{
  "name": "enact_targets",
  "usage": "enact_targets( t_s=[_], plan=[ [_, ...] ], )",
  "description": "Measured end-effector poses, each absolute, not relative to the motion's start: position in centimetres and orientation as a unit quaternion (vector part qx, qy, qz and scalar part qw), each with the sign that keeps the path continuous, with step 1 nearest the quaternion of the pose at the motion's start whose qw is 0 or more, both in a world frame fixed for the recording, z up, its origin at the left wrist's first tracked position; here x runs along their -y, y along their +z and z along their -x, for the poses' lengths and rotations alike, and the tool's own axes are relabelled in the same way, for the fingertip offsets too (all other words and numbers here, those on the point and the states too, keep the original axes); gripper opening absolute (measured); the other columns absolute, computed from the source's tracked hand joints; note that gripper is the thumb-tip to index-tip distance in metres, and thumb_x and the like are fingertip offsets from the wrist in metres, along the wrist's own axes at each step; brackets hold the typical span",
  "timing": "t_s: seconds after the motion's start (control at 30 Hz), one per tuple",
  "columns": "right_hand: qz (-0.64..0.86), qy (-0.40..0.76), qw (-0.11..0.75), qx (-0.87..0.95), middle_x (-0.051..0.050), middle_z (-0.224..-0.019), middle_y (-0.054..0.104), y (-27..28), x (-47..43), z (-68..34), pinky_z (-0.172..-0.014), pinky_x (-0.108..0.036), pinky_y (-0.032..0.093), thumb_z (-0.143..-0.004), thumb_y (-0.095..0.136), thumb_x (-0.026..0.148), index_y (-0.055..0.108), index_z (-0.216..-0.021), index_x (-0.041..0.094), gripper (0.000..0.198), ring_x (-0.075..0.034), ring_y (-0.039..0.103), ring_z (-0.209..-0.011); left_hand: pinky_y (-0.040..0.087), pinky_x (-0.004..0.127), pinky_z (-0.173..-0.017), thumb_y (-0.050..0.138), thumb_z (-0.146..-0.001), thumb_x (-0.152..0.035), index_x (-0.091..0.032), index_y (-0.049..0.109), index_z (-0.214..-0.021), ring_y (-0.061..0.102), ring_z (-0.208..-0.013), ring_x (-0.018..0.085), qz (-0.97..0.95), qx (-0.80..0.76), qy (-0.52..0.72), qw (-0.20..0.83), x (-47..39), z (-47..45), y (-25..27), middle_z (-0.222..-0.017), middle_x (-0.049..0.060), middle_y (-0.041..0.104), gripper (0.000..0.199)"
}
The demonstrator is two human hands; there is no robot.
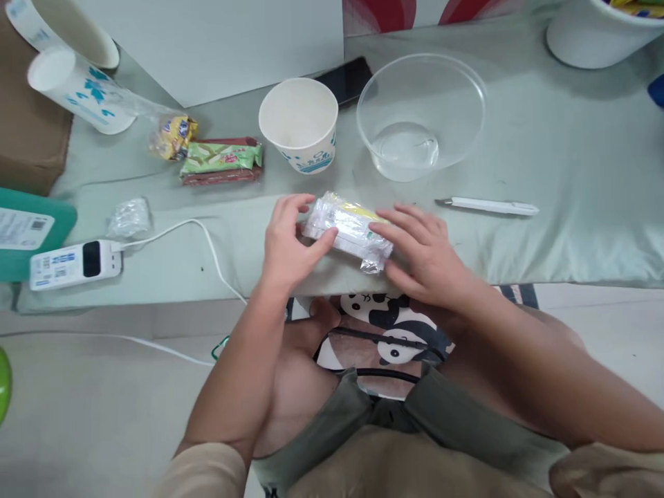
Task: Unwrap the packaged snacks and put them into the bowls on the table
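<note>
A small white package in clear crinkled plastic wrap point(348, 231), with a yellow patch along its back edge, lies at the front of the cloth-covered table. My left hand point(290, 242) grips its left end, the thumb over the top and the fingers behind. At the right end, my right hand point(422, 252) holds the wrap between fingertips and thumb. Behind the package stands a paper cup point(298, 124) with blue print. A clear plastic bowl point(421, 117) is to the cup's right, and a white pen-like cutter point(487, 205) lies right of my right hand.
Snack packs point(223, 160), a crumpled plastic wrapper point(129, 216) and a white power strip point(75, 265) with a cable lie left. Stacked paper cups point(80, 90) stand behind them. A dark phone point(346, 80) rests behind the cup. At back right is a white tub point(596, 34).
</note>
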State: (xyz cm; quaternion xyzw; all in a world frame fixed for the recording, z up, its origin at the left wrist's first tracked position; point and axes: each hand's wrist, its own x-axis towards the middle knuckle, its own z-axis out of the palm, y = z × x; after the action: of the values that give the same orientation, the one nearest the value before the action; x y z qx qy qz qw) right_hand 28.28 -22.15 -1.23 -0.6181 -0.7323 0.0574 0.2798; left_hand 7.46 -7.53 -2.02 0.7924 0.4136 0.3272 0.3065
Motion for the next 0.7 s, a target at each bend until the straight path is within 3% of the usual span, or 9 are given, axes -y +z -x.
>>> enact_targets(
  t_s=[0.1, 0.2, 0.3, 0.5, 0.6, 0.7],
  plan=[
    [0.619, 0.072, 0.261, 0.737, -0.010, -0.124, 0.069, -1.8, 21.4, -28.4, -0.101, -0.049, 0.037, -0.084, 0.052, 0.014, 0.055, -0.141, 0.024, 0.058, -0.033, 0.055, -0.127, 0.050, 0.025, -0.063, 0.067, -0.083, -0.029, -0.021, 0.065, -0.088, 0.063, -0.076, 0.014, -0.760, -0.448, 0.321, 0.344, 7.8, -8.2, -2.0, -0.086, 0.001, 0.069, 0.010],
    [0.634, 0.068, 0.246, 0.730, -0.006, -0.097, 0.070, -1.8, 21.5, -29.9, -0.094, -0.047, 0.036, -0.083, 0.054, 0.015, 0.071, -0.118, 0.027, 0.041, -0.030, 0.060, -0.109, 0.044, 0.022, -0.055, 0.063, -0.085, -0.024, -0.020, 0.060, -0.075, 0.053, -0.059, 0.010, -0.711, -0.494, 0.350, 0.357, 7.3, -7.7, -1.8, -0.067, -0.003, 0.060, 0.012],
    [0.659, 0.056, 0.244, 0.710, -0.005, -0.083, 0.067, -1.2, 22.1, -31.8, -0.092, -0.048, 0.036, -0.086, 0.055, 0.018, 0.076, -0.090, 0.028, 0.023, -0.030, 0.061, -0.103, 0.043, 0.021, -0.053, 0.063, -0.082, -0.020, -0.021, 0.058, -0.074, 0.052, -0.056, 0.009, -0.669, -0.526, 0.379, 0.363, 6.3, -6.5, -1.9, -0.063, -0.004, 0.058, 0.010],
    [0.719, -0.003, 0.282, 0.635, -0.005, -0.074, 0.065, -0.2, 24.0, -34.9, -0.093, -0.052, 0.041, -0.080, 0.055, 0.017, 0.073, -0.074, 0.027, 0.022, -0.031, 0.067, -0.097, 0.042, 0.022, -0.047, 0.059, -0.081, -0.020, -0.023, 0.054, -0.076, 0.052, -0.048, 0.010, -0.613, -0.580, 0.385, 0.373, 4.6, -4.2, -2.6, -0.055, -0.006, 0.052, 0.008],
    [0.738, -0.015, 0.283, 0.612, -0.007, -0.082, 0.064, 0.1, 24.8, -35.2, -0.093, -0.056, 0.043, -0.079, 0.054, 0.019, 0.074, -0.076, 0.028, 0.023, -0.034, 0.065, -0.099, 0.046, 0.023, -0.051, 0.060, -0.083, -0.025, -0.023, 0.056, -0.080, 0.055, -0.053, 0.011, -0.640, -0.558, 0.395, 0.352, 5.0, -4.2, -2.4, -0.059, -0.004, 0.056, 0.006],
    [0.738, -0.031, 0.306, 0.601, -0.011, -0.095, 0.064, 0.7, 25.0, -34.6, -0.093, -0.055, 0.047, -0.083, 0.052, 0.024, 0.076, -0.090, 0.030, 0.025, -0.034, 0.064, -0.099, 0.058, 0.030, -0.076, 0.069, -0.081, -0.033, -0.024, 0.063, -0.096, 0.069, -0.088, 0.018, -0.745, -0.451, 0.359, 0.336, 6.1, -5.1, -1.7, -0.093, 0.003, 0.072, 0.019]
  ],
)
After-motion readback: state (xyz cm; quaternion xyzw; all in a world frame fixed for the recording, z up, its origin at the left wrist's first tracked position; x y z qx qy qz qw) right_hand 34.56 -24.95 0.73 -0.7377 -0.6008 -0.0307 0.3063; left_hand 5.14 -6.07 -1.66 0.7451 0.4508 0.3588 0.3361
